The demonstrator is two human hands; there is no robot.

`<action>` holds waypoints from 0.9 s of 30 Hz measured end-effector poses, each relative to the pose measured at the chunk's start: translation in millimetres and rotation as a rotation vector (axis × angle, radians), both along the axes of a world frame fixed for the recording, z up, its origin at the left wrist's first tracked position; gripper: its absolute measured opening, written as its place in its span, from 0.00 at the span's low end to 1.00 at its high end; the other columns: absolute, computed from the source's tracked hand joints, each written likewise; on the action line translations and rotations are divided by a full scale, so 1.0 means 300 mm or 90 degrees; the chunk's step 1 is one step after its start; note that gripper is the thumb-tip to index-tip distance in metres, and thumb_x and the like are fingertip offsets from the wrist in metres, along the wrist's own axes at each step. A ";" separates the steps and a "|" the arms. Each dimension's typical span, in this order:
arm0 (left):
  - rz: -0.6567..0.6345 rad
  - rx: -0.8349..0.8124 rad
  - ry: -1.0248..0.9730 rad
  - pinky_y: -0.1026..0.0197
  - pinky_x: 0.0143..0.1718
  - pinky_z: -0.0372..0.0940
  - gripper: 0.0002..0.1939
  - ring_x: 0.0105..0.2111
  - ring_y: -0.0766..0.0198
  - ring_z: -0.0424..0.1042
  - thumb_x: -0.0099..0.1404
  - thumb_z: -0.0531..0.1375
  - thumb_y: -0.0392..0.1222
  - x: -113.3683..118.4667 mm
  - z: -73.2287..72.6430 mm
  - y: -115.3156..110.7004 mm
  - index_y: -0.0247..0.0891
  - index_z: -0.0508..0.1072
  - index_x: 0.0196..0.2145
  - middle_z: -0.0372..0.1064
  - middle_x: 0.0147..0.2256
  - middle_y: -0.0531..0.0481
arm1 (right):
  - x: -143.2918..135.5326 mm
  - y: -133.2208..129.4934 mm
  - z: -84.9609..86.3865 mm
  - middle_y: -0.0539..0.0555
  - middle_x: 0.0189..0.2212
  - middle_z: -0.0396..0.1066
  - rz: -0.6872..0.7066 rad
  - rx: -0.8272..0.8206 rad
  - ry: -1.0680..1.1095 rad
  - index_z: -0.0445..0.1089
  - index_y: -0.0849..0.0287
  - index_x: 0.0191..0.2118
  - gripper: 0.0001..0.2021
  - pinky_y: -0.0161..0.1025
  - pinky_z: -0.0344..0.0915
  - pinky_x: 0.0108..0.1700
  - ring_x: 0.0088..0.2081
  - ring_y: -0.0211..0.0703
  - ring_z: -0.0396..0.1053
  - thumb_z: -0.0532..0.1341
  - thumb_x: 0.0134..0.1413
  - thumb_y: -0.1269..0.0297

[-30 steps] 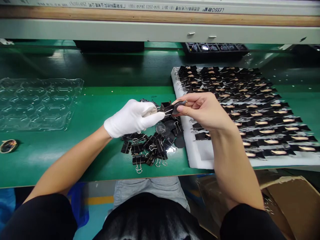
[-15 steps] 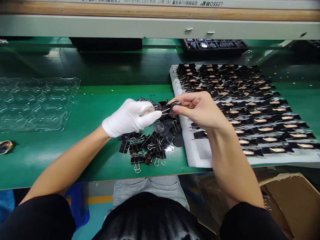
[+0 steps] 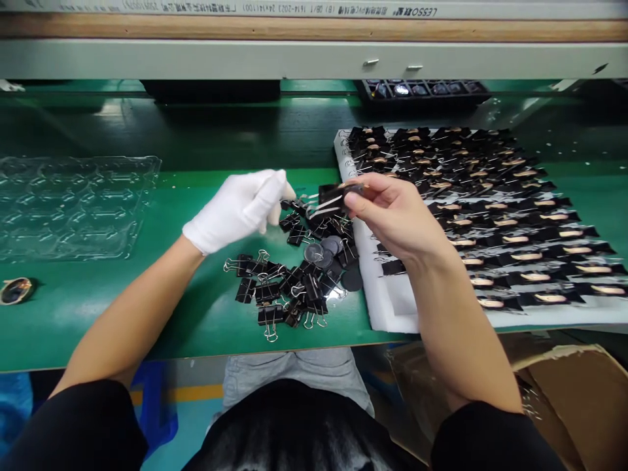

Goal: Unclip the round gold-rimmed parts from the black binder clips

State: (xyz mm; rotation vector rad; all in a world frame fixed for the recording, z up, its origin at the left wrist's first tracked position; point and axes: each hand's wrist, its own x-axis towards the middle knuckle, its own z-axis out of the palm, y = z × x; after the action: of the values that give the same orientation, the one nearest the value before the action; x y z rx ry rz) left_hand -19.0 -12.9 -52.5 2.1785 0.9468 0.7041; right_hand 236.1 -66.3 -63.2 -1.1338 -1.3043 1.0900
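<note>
My bare right hand (image 3: 387,206) pinches a piece with black binder clips (image 3: 331,199) on it, above the pile; the clips' silver handles point left. Just left of those handles is my left hand (image 3: 243,206), in a white glove, its fingers curled and a little apart, touching nothing I can see. Below both hands lies a loose heap of black binder clips (image 3: 267,291), with several dark round discs (image 3: 350,280) at its right side. A white foam tray (image 3: 380,307) on the right holds rows of clipped pieces with tan edges.
On the left lies a clear plastic tray (image 3: 112,216) with moulded hollows, and a small shiny round piece (image 3: 17,290) near it. A black compartment box (image 3: 422,91) stands at the back under the shelf beam (image 3: 318,62). A cardboard box (image 3: 579,392) is below the table at right.
My left hand has come off the clip handles and moved left and slightly up. The clipped piece stays in my right hand, its handles now spread and visible.
</note>
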 end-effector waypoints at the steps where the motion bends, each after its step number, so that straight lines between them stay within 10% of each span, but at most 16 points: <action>1: 0.038 0.052 0.033 0.62 0.30 0.63 0.27 0.22 0.67 0.70 0.77 0.47 0.58 -0.002 -0.007 0.009 0.36 0.77 0.41 0.74 0.27 0.50 | 0.002 0.004 -0.001 0.51 0.40 0.79 -0.016 -0.020 0.041 0.80 0.52 0.40 0.19 0.42 0.78 0.48 0.43 0.43 0.77 0.78 0.46 0.49; 6: -0.043 0.324 0.351 0.60 0.32 0.58 0.20 0.32 0.60 0.74 0.74 0.55 0.54 0.024 -0.085 0.034 0.45 0.76 0.56 0.78 0.38 0.47 | 0.000 0.019 -0.013 0.49 0.39 0.79 -0.014 -0.124 0.205 0.76 0.51 0.36 0.17 0.42 0.79 0.52 0.45 0.42 0.78 0.80 0.43 0.53; 9: -0.128 0.356 0.458 0.60 0.30 0.55 0.18 0.29 0.60 0.73 0.75 0.52 0.49 0.038 -0.116 0.050 0.42 0.79 0.49 0.77 0.36 0.44 | -0.018 0.013 -0.016 0.49 0.40 0.80 0.035 -0.149 0.242 0.77 0.53 0.36 0.17 0.43 0.78 0.55 0.47 0.42 0.79 0.80 0.42 0.58; 16: 0.046 0.364 0.332 0.58 0.31 0.56 0.17 0.28 0.57 0.73 0.73 0.51 0.43 -0.014 -0.062 0.059 0.38 0.77 0.34 0.76 0.29 0.45 | -0.047 0.004 -0.025 0.48 0.36 0.79 0.077 -0.209 0.264 0.77 0.54 0.34 0.15 0.40 0.77 0.45 0.38 0.38 0.76 0.80 0.42 0.61; 27: -0.045 -0.135 -0.149 0.65 0.30 0.68 0.13 0.25 0.68 0.74 0.76 0.53 0.48 0.033 0.025 -0.041 0.36 0.70 0.44 0.77 0.33 0.48 | -0.097 -0.024 -0.039 0.52 0.38 0.81 0.119 -0.117 0.163 0.78 0.55 0.39 0.20 0.35 0.73 0.33 0.33 0.38 0.74 0.81 0.40 0.58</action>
State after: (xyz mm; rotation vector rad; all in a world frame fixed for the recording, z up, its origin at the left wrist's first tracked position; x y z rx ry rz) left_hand -9.2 -25.1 -45.1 1.8885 0.7819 0.7681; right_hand 207.0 -73.5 -75.0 -0.9796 -1.1416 1.4679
